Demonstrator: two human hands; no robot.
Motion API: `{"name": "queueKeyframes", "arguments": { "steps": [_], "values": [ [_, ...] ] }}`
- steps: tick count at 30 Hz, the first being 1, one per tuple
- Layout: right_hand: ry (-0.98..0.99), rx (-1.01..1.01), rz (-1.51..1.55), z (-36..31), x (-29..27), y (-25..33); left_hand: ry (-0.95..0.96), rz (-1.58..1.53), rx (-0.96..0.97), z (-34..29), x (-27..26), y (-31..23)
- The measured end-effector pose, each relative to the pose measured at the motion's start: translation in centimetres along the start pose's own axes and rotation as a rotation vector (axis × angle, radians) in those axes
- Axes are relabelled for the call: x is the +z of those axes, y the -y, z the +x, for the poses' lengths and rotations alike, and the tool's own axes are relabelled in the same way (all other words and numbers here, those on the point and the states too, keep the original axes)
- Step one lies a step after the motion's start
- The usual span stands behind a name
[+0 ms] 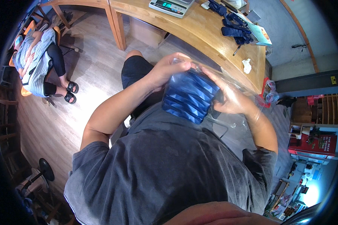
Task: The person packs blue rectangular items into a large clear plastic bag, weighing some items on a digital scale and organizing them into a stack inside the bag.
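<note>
Held up in front of my chest is a shiny dark-blue block with folded, zigzag facets point(189, 98), lying in a clear plastic bag point(242, 84). My left hand point(171, 69) grips the bag at its far left corner, thumb pressed on the plastic. Along the right side, my right hand point(231, 96) holds the blue block through the bag, its fingers on the far edge and its thumb near the lower corner. Loose plastic hangs past my right wrist. What exactly the blue block is, I cannot make out.
Beyond my hands stands a wooden table point(210, 43) with a digital scale point(171, 7), dark-blue strips point(236, 30) and a crumpled white tissue point(246, 65). A seated person point(39, 62) is at the far left. A fan point(45, 170) stands at the lower left.
</note>
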State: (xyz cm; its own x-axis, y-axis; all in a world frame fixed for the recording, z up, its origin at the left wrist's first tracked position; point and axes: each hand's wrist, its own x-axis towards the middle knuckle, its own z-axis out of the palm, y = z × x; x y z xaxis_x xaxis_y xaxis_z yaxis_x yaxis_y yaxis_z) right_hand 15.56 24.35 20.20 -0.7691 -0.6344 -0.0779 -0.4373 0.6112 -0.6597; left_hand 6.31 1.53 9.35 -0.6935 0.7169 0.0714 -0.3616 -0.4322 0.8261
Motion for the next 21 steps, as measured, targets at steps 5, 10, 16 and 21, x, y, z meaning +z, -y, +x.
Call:
{"name": "queueKeyframes", "arguments": {
  "steps": [5, 10, 16, 21],
  "values": [
    [0.025, -0.037, -0.001, -0.2, -0.2, 0.2, 0.003, 0.101, 0.053, 0.0, -0.1, 0.6],
    [-0.019, 0.074, -0.056, -1.1, -0.6, 1.2, 0.001, -0.06, 0.006, 0.0, -0.1, 0.3],
    [-0.12, 0.148, -0.176, -3.7, -1.5, 1.5, -0.006, -0.187, -0.002, 0.5, -2.5, 0.2],
    [-0.188, 0.169, -0.426, -6.0, -2.7, 1.4, -0.103, -0.207, 0.011, 0.4, -3.2, -0.7]
  ]
}}
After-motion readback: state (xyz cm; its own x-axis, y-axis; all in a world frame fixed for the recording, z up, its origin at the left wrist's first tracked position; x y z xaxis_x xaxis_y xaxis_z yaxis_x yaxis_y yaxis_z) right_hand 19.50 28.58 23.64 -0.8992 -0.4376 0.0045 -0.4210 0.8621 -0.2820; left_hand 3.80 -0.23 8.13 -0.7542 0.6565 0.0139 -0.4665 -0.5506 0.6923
